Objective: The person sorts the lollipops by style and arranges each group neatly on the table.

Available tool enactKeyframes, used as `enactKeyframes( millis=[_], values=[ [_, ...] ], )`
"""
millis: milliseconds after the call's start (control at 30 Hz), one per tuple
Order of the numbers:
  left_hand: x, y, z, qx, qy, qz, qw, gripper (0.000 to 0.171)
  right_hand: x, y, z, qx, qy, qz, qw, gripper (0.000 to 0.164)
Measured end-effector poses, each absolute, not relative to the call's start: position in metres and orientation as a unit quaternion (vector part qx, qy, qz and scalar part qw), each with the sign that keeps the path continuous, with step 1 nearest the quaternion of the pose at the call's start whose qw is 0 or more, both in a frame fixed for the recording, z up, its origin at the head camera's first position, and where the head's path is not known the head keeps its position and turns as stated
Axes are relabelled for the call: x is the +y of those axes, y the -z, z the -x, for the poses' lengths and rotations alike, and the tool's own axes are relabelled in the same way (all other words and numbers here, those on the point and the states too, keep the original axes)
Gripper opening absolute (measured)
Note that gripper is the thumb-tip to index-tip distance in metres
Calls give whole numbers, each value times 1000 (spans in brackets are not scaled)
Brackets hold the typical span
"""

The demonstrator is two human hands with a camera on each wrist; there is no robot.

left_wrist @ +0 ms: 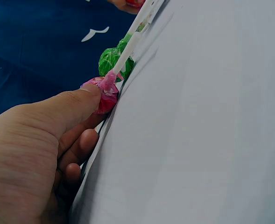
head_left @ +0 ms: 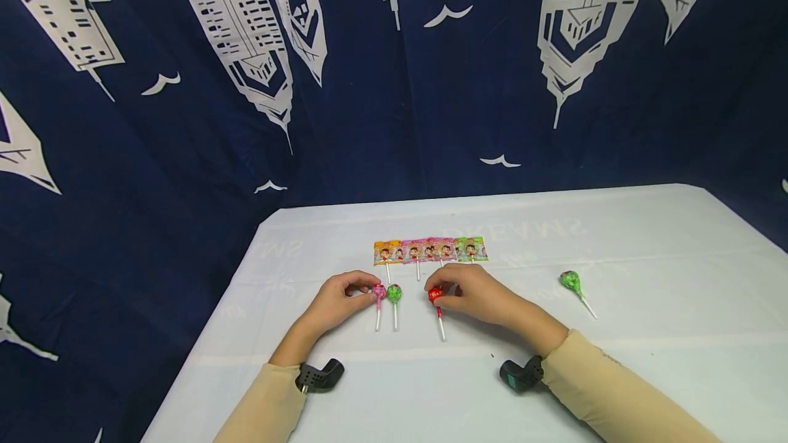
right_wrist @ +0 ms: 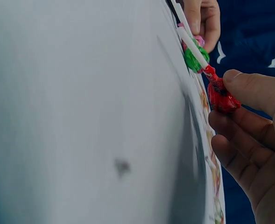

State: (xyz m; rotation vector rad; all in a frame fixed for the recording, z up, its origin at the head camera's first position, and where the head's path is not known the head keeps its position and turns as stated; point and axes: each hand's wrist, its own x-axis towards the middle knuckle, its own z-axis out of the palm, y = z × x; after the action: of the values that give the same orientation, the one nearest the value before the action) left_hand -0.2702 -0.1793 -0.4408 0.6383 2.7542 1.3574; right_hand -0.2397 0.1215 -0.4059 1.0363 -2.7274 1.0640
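Observation:
My left hand (head_left: pixel 340 303) pinches the round head of a pink lollipop (head_left: pixel 378 291) between thumb and fingers, its white stick pointing toward me. Just right of it lies a green lollipop (head_left: pixel 394 293), lined up the same way. With thumb and fingertips, my right hand (head_left: pixel 477 292) holds a red lollipop (head_left: pixel 436 294) by its wrapped head, a short distance right of the green one. In the right wrist view the red wrapper (right_wrist: pixel 221 97) shows between thumb and fingers. The left wrist view has the thumb on the pink wrapper (left_wrist: pixel 108 95), close beside the green head (left_wrist: pixel 110 59).
Behind the hands, a row of flat-wrapped lollipops in orange (head_left: pixel 386 253), pink (head_left: pixel 416 250) and green (head_left: pixel 470 249) packets lies on the white tabletop (head_left: pixel 277 320). Another green lollipop (head_left: pixel 571 282) lies apart on the right. A dark blue printed cloth (head_left: pixel 394 122) hangs behind the table.

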Motion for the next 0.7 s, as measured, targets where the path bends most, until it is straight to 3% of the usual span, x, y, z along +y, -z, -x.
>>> enactKeyframes(
  millis=[700],
  values=[
    [-180,440,271,878,-431,-209,5,21,83,414,254,-871,-375,-316,22,15]
  ],
)
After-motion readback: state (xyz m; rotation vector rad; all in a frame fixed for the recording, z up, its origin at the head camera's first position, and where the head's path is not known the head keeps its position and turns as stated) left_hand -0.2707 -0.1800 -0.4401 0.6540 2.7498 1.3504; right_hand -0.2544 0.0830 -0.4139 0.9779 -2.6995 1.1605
